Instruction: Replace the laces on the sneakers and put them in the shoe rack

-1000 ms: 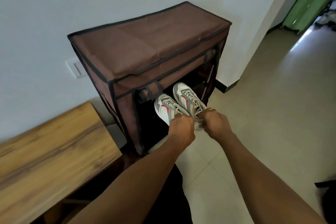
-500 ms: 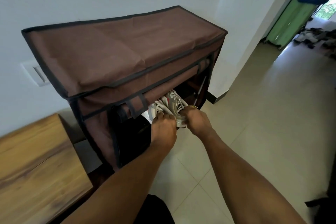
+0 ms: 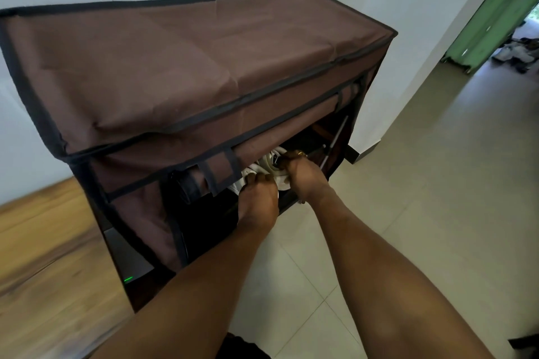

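I see the brown shoe rack [image 3: 189,67] with the white sneakers [image 3: 269,165] in its open front, mostly hidden beneath the rolled-up flap [image 3: 262,132]. My left hand [image 3: 258,201] grips one heel and my right hand [image 3: 306,181] the other. The laces are out of sight.

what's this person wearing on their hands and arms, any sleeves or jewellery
No sleeves show: both forearms are bare to the frame edge. The right hand has a gold-coloured ring on one finger. The left hand wears nothing visible. No gloves or watch.

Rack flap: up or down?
Up. The flap is rolled and strapped above the rack's open front.
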Motion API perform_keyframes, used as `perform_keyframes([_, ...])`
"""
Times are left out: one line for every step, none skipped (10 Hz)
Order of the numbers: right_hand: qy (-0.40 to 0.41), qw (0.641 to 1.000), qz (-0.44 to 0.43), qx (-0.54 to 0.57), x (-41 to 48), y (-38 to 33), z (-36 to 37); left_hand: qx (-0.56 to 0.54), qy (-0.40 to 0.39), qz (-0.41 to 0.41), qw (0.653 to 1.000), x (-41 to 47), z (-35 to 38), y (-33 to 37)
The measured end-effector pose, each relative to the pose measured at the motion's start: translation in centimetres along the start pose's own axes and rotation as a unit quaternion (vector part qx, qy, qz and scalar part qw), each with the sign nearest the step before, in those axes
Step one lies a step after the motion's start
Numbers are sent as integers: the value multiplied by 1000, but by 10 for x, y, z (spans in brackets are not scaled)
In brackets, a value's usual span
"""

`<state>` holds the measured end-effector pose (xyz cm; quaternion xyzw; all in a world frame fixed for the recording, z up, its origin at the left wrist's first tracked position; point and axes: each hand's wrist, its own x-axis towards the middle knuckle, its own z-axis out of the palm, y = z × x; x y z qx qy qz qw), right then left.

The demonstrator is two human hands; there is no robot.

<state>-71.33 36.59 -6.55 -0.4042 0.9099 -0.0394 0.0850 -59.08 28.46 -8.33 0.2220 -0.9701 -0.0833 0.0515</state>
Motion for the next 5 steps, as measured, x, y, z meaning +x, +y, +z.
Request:
perform_keyframes([11,1000,11,9,0,-4,4,3,5,10,1000,-1,2,-2])
perform_keyframes([14,1000,13,5,-2,-8,5,-1,9,11,1000,-1,4,-3])
perform_keyframes([49,998,14,22,-12,-14,0,-40,13,13,999,-14,2,-12])
perform_keyframes([82,994,31,67,-32,-24,-1,-63,24,27,997,-37,0,-18])
perform_keyframes([75,991,76,85,-65,-39,3,-36,-13,61,997,-71,-13,-26])
